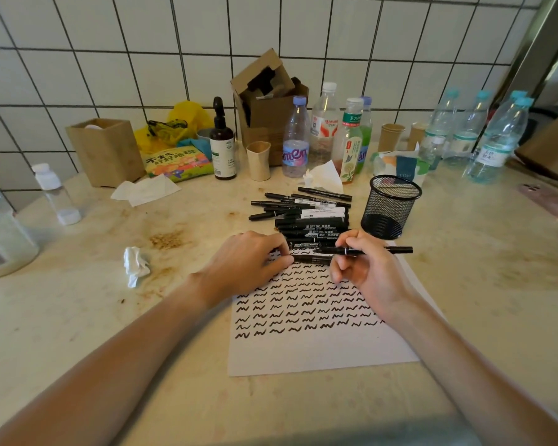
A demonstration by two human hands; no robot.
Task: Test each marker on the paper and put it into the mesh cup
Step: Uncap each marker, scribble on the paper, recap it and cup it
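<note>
My right hand [364,268] pinches a black marker [366,250] between thumb and fingers, holding it level just above the top edge of the paper [319,352], which is already filled with rows of squiggles. My left hand [248,262] curls down with its fingertips closed on a second marker [313,259] lying on the sheet just by the pile of markers [306,217]. The mesh cup [390,206] stands upright just beyond my right hand, and looks empty. I judge I am between pens: the held one looks capped, so next I must uncap it, scribble on bare paper, recap, and drop it into the cup.
</note>
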